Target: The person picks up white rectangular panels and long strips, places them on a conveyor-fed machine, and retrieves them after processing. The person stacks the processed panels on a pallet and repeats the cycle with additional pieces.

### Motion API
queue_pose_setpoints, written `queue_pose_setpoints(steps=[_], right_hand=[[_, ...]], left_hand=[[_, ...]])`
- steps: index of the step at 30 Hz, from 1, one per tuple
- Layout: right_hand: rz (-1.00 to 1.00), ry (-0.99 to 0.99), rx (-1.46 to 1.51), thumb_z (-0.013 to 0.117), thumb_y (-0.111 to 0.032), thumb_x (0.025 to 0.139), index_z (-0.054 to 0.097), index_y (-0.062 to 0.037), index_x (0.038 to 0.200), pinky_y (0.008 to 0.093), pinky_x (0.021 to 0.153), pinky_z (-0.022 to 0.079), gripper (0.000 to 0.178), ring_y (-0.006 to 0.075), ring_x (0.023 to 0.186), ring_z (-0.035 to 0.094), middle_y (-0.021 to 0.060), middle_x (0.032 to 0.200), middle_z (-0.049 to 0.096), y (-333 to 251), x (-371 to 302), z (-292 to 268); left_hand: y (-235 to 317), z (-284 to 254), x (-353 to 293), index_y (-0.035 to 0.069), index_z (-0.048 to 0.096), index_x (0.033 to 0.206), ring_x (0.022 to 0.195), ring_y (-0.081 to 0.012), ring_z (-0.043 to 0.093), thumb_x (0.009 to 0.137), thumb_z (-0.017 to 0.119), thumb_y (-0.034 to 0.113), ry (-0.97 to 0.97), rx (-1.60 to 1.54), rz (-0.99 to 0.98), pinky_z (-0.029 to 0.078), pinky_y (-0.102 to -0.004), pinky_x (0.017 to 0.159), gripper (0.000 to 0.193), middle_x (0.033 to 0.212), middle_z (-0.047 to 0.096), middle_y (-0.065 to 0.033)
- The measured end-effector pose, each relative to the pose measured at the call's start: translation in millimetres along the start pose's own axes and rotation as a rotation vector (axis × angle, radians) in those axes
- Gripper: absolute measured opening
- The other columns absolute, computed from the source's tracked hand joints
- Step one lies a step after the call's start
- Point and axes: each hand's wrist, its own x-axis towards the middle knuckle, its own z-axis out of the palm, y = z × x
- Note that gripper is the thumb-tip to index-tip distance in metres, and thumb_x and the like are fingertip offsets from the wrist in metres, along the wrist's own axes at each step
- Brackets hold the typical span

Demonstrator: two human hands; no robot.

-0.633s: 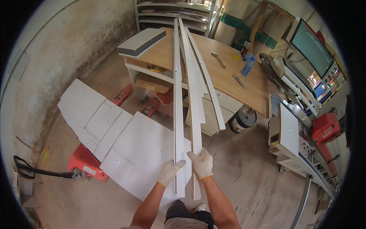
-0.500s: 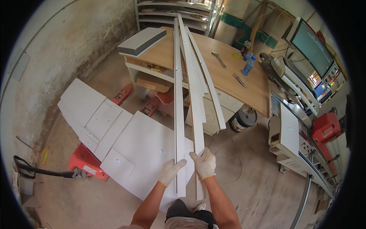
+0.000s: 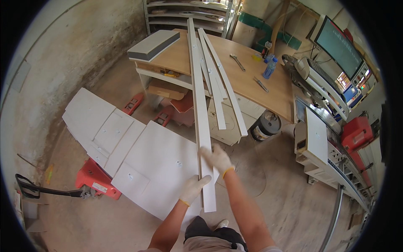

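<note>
A long white strip [image 3: 200, 113] of board stretches from near my waist to the far side of a wooden desk, with the edge of another layer along its left side. My left hand [image 3: 193, 189], in a pale glove with a yellow cuff, is closed round its near part, thumb on top. Slightly farther up, my right hand [image 3: 219, 160], gloved too and blurred, has its fingers across the same strip. Beside it on the desk lie a shorter white strip [image 3: 213, 84] and a slim white strip [image 3: 226, 90], fanned out and overhanging the front edge.
White panels [image 3: 157, 155] are stacked at left over a red pallet jack [image 3: 97, 178]. On the desk [image 3: 268, 90] are a boxy grey-white block [image 3: 153, 45], wrench [image 3: 237, 62], bottle [image 3: 270, 68] and knife-like tool [image 3: 261, 84]. A black bucket [image 3: 267, 124] stands beside the desk; a monitor [image 3: 339, 45] is at right.
My right hand has moved up and left, onto the strip my left hand holds. The two separately held strips are now together as one bundle. The view has shifted slightly.
</note>
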Motion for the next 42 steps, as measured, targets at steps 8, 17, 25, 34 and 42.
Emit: queue_pose_setpoints(steps=[8,17,25,34,42], right_hand=[[0.033,-0.288,0.512,0.076,-0.056,0.093,0.075,0.0024,0.118,0.0381,0.076,0.061,0.063,0.0212,0.081,0.076,0.0129,0.095,0.080,48.5,-19.7,-33.7],[0.123,-0.278,0.406,0.086,-0.048,0.087,0.065,0.0009,0.142,0.0390,0.092,0.059,0.077,0.0245,0.101,0.075,0.0164,0.112,0.079,155.5,-227.9,-86.3],[0.299,-0.261,0.295,0.086,-0.051,0.081,0.061,-0.0070,0.149,0.0449,0.097,0.057,0.085,0.0391,0.112,0.073,0.0253,0.122,0.076,199.9,-428.3,-138.3],[0.586,-0.039,-0.013,0.086,-0.044,0.082,0.058,-0.0076,0.149,0.0474,0.099,0.056,0.081,0.0412,0.116,0.070,0.0224,0.126,0.073,204.0,-645.6,-259.1],[0.540,0.710,-0.448,0.081,-0.023,0.077,0.067,-0.0095,0.130,0.0477,0.099,0.055,0.056,0.0362,0.119,0.069,0.0151,0.117,0.072,303.4,-813.9,-230.2]], left_hand=[[13.0,50.5,-68.5,-0.009,0.072,0.121,0.106,-0.0279,0.072,0.106,0.063,0.054,-0.268,0.102,0.152,0.053,-0.0431,0.099,0.065,0.108,0.077,-0.0224],[83.4,-30.3,204.6,-0.010,0.070,0.123,0.099,-0.0322,0.079,0.104,0.038,0.085,-0.175,-0.096,0.089,0.061,-0.0393,0.088,0.102,0.103,0.081,-0.0199],[151.4,-5.1,228.7,0.008,0.045,0.163,0.141,-0.0296,0.057,0.107,0.053,0.068,-0.262,-0.483,0.415,0.051,-0.0460,0.116,0.082,0.155,0.059,-0.0121],[203.1,170.5,-28.2,0.007,0.058,0.139,0.090,-0.0267,0.071,0.102,0.066,0.065,-0.164,-0.647,0.225,0.061,-0.0394,0.084,0.069,0.101,0.071,-0.0109],[150.1,365.4,-218.3,0.007,0.051,0.157,0.124,-0.0254,0.065,0.106,0.066,0.059,-0.262,-0.809,0.263,0.057,-0.0432,0.105,0.074,0.142,0.065,-0.0123]])
